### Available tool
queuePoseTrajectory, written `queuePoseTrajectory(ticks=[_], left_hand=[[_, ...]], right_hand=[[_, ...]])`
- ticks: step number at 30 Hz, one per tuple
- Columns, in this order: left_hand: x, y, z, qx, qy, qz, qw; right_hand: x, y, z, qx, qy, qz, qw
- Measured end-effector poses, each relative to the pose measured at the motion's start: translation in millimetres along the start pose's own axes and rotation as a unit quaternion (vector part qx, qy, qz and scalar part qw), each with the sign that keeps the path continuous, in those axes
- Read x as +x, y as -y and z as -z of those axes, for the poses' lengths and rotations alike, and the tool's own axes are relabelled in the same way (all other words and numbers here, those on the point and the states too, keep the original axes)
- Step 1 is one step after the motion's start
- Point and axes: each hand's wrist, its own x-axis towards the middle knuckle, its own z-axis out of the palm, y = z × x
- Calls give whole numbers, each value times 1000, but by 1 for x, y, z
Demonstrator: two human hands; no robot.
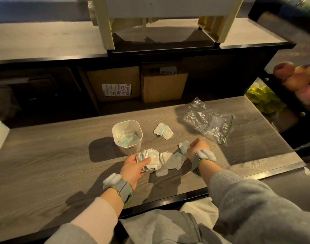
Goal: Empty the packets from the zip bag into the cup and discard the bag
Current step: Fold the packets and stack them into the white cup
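Left hand (134, 167) grips stacked packets (151, 158) nearside of the cup (127, 136). Right hand (197, 149) apparently pinches a blue packet (183, 146). The bag (208, 120) lies far right.

two cardboard boxes (138, 83) under the counter (45, 39), peaches (295, 80) right

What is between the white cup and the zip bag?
A few crumpled packets lie on the table between cup and zip bag, in the head view.

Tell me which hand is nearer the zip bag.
Right. The right hand is just in front of the zip bag, apart from it; the left hand grips packets farther left, in front of the cup.
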Motion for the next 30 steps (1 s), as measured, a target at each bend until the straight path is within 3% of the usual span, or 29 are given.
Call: queuePoseTrajectory(ticks=[3, 6, 10, 21, 30], left_hand=[[0, -2, -1, 3, 4, -2, 1000], [-1, -4, -3, 2, 10, 1, 1000], [-3, -7, -8, -11, 23, -7, 1000], [-18, -12, -18, -2, 74, -20, 997], [-19, -26, -17, 8, 107, -50, 993]], right_hand=[[-10, 11, 0, 213, -15, -21, 977], [-30, 26, 2, 427, 120, -13, 896], [-58, 32, 1, 436, 262, -8, 861], [-72, 27, -16, 431, 291, -42, 853], [-76, 35, -7, 504, 344, -37, 792]])
